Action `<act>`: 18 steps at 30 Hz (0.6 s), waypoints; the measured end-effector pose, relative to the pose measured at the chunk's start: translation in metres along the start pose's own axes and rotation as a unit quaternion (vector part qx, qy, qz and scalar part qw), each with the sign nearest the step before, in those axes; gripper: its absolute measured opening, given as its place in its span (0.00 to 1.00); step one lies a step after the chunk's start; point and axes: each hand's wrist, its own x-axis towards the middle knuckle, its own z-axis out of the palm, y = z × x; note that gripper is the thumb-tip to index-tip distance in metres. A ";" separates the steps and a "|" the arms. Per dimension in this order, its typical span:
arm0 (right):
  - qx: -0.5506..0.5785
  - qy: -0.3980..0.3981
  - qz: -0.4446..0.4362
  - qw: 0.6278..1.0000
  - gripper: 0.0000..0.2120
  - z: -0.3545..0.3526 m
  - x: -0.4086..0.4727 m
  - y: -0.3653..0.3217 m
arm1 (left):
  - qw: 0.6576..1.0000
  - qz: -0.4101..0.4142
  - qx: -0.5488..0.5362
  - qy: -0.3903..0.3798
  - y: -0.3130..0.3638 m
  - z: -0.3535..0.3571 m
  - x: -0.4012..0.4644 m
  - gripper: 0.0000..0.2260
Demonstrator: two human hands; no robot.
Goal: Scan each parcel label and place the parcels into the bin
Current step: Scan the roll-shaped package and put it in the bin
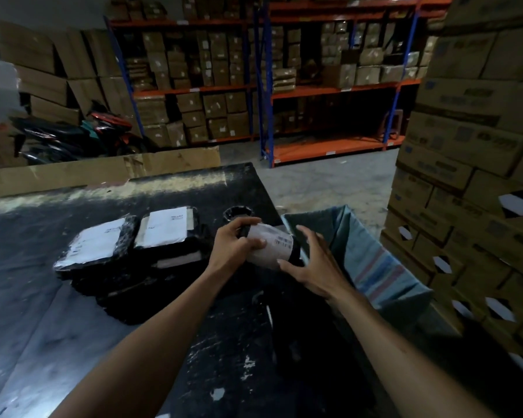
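A parcel point(271, 247) is being held above the table point(27, 267), at roughly three o'clock from the stack of waiting parcels point(127, 251), probably so that its label point(280, 241) is being kept face-up for reading. It is being gripped by the left hand point(239, 245), fingers curled round its near end together with a dark object, possibly a scanner. The right hand point(307, 263) is being spread wide against its far side, steadying it. The bin point(372, 267) is standing at three o'clock, just beside; its inside is being hidden by shadow, and the label print is too blurred to read.
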 end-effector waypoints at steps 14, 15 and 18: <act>-0.084 -0.043 0.138 0.986 0.37 -0.071 0.118 0.148 | 0.901 0.103 0.409 -0.100 -0.030 0.151 0.142 0.38; -0.087 -0.036 0.154 0.984 0.37 -0.066 0.128 0.164 | 0.894 0.098 0.428 -0.088 -0.043 0.160 0.149 0.37; -0.123 -0.027 0.228 0.965 0.37 -0.046 0.155 0.209 | 0.849 0.059 0.513 -0.109 -0.089 0.182 0.163 0.34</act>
